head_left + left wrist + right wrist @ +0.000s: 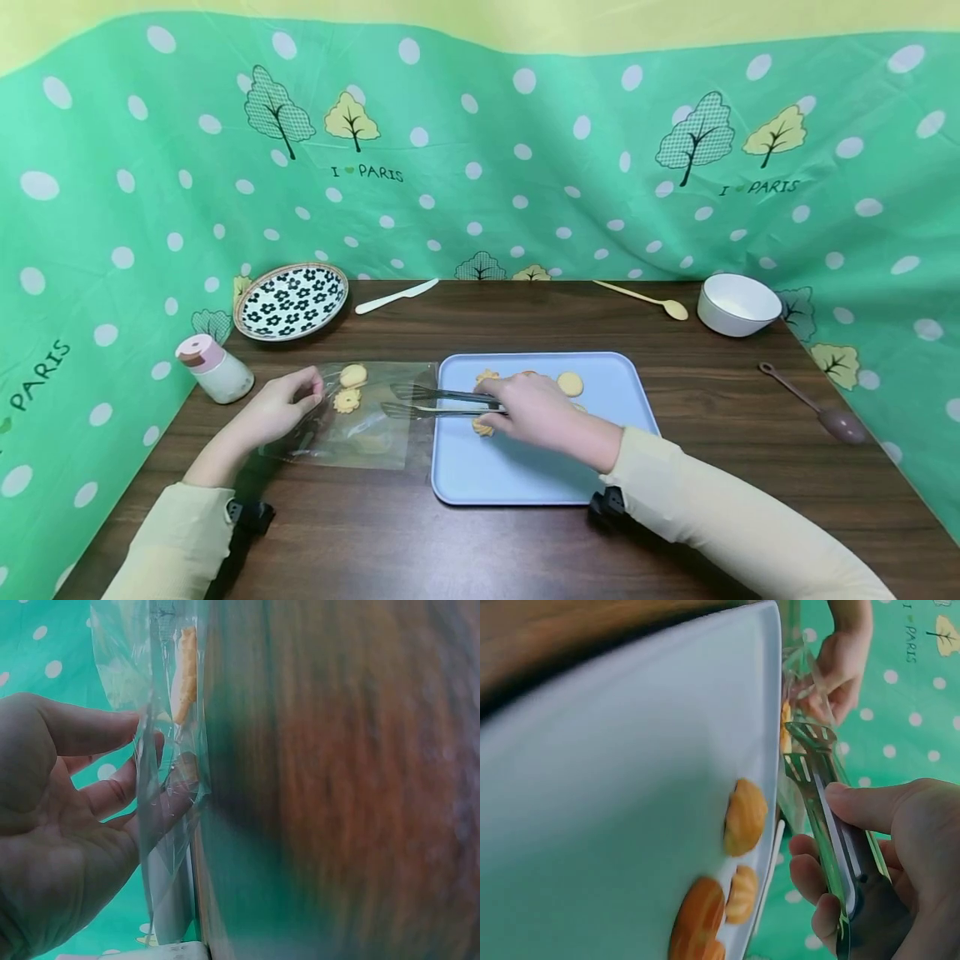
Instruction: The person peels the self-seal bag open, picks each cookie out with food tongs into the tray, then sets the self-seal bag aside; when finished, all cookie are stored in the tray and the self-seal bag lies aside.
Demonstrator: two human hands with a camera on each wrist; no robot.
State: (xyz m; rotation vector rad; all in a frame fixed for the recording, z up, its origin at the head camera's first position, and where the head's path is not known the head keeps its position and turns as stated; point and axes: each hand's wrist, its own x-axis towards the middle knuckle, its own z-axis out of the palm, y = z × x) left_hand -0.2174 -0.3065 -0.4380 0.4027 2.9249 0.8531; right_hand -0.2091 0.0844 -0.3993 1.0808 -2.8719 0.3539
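Note:
My left hand (pixel 273 408) pinches the edge of a clear plastic bag (pixel 382 446); in the left wrist view, the thumb presses the film while other fingers show through it. A round cookie (pixel 353 375) and a flower-shaped cookie (pixel 347 401) lie within the bag's outline. My right hand (pixel 543 414) grips metal tongs (pixel 840 832) over the left side of a light blue tray (pixel 517 483). The tongs point left, their slotted tips apart with nothing between them, overlapping the bag's right part. Several cookies (pixel 745 817) lie on the tray, partly hidden by the right hand.
A patterned plate (pixel 292 302) and a pink-lidded jar (pixel 215 368) stand at left. A white knife (pixel 396 297) and a yellow spoon (pixel 652 302) lie at the back. On the right are a white bowl (pixel 738 305) and a brown ladle (pixel 813 406). A green curtain hangs behind.

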